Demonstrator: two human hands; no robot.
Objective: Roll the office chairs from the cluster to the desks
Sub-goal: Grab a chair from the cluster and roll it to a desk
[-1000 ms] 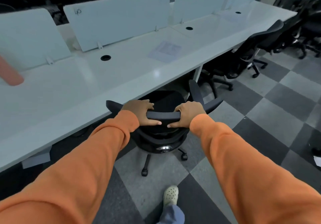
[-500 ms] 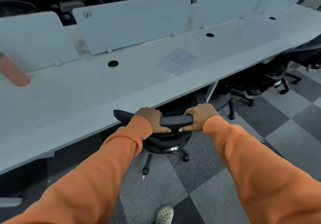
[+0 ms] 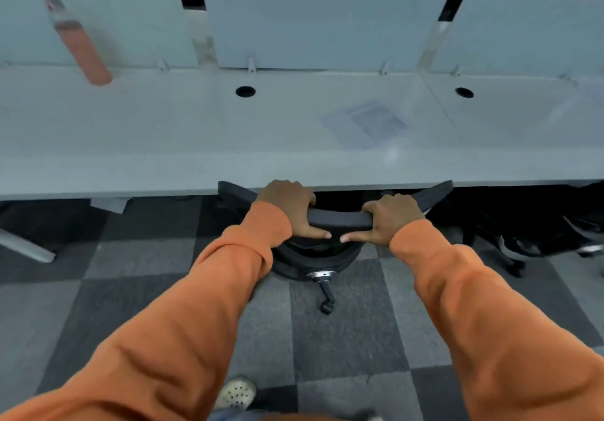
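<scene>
Fingers (image 3: 300, 192) curled, gripped the top rail of the office chair (image 3: 340, 218) with left hand (image 3: 289, 208) and right hand (image 3: 392, 216); ran crosswise dead ahead, seat under the desk (image 3: 196, 133) edge, equally near both hands.

- Left hand (image 3: 289, 206): fingers curled over the top of the chair back (image 3: 340, 218), thumb (image 3: 315, 232) stretched along its near face, pointing right.
- Right hand (image 3: 392, 218): same grip, thumb (image 3: 356, 237) pointing left; thumb tips near, not touching.
- Left arm (image 3: 183, 322): orange sleeve, extended forward, angled inward.
- Right arm (image 3: 490, 322): orange sleeve, extended forward, angled inward.
- Foot (image 3: 235, 393): pale perforated shoe, between the arms, low in view.
</scene>
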